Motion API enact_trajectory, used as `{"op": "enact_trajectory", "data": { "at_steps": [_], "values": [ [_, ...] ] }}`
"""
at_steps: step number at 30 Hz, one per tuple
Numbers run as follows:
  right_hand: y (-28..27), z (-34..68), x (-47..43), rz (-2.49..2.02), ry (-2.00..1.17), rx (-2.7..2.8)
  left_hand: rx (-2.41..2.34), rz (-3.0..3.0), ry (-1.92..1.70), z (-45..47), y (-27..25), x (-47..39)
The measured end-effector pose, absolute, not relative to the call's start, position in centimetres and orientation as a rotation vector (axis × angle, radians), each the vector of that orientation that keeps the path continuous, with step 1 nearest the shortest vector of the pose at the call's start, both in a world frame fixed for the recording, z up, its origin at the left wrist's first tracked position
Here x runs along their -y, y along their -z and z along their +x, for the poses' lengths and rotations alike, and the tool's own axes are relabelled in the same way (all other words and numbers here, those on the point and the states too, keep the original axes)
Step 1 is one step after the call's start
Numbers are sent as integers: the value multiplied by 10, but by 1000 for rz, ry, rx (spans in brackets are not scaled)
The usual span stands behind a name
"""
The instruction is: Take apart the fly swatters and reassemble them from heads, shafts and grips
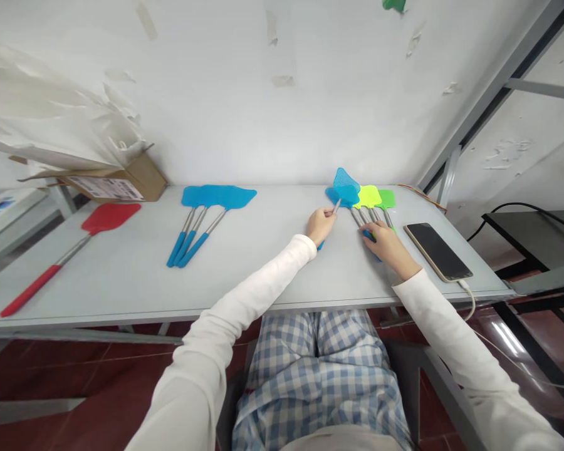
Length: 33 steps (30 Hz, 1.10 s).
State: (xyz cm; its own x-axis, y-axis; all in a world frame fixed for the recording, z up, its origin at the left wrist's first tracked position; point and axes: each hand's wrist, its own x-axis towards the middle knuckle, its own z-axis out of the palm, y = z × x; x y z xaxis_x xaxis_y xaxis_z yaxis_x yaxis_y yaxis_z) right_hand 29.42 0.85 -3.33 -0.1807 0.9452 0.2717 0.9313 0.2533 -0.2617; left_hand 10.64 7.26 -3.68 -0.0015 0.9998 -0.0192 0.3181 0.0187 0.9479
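Observation:
My left hand is closed round the shaft of a blue fly swatter; its mesh head is tilted up, and the end of its handle shows below my hand. Beneath that head lies another blue fly swatter. My right hand rests lower on the pile, its fingers curled over a blue handle. Right beside it, a yellow fly swatter and a green fly swatter fan out, their handles partly hidden by my right hand.
Several blue fly swatters lie overlapped on the grey table. Farther left are a red fly swatter and an open cardboard box. A phone with a white cable lies at the right, near the front edge.

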Motion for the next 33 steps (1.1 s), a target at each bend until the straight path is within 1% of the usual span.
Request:
{"op": "enact_trajectory", "data": {
  "at_steps": [3,6,10,16,19,21,24,26,28,30,33],
  "values": [
    [33,295,-12,-1739,-87,2152,-1498,1451,-963,109,38,-66],
    [33,294,-12,-1755,-87,2136,-1453,1465,-847,112,35,-63],
    [29,283,-6,-1772,-61,2072,-1392,1555,-788,114,29,-65],
    [25,256,3,-1798,10,2131,-1298,1911,-718,115,25,-70],
    [27,252,0,-1871,21,2113,-1320,2065,-757,90,24,-65],
    [28,253,-2,-1905,28,2088,-1453,2155,-773,56,23,-60],
    [29,255,-6,-1941,57,2060,-1962,2161,-796,-13,22,-53],
    [28,256,-10,-1965,64,2046,-2346,2067,-702,-57,21,-48],
    [26,255,-15,-2019,56,2021,-2618,1888,-571,-91,21,-42],
    [24,254,-19,-2101,43,1978,-2705,1799,-411,-111,20,-37],
    [20,253,-22,-2181,55,1927,-2677,1861,-223,-117,16,-32]
  ]
}}
